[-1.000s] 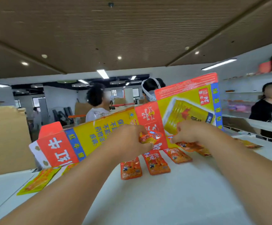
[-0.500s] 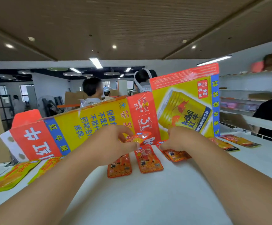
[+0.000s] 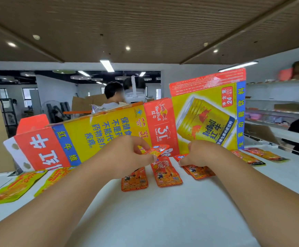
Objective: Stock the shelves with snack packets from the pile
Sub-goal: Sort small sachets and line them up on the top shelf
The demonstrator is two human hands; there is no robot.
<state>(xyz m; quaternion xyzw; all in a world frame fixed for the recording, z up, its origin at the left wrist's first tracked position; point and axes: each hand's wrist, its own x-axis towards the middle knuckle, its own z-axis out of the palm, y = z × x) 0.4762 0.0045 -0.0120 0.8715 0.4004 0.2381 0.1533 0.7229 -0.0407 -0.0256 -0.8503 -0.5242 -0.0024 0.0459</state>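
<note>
A flattened cardboard carton [image 3: 109,132] stands along the far edge of the white shelf [image 3: 163,220]. It is printed "RedBull", "红牛", "31 RedBull CHINA" and "24". The big white characters at its left end are upside down, and the can picture sits tilted.

The left hand [image 3: 127,155] pinches the raised packet [image 3: 156,151], small and orange-red, between thumb and fingertips. It is held above the shelf just in front of the carton, with its long axis roughly left to right and its print too crumpled to read.

The right hand [image 3: 201,152] curls its fingers down on the far end of the right packet [image 3: 199,172], which lies flat and runs from far left to near right. The hand hides its upper part.

Just beside it the middle packet [image 3: 166,174] and the left packet [image 3: 134,181] lie flat, their long axes pointing toward the carton. The left one is partly under the left hand.

Yellow-green packets [image 3: 11,188] lie near the left edge, one of them partly hidden by the left arm. More orange packets [image 3: 252,157] lie toward the right edge, and their lettering is blurred.
</note>
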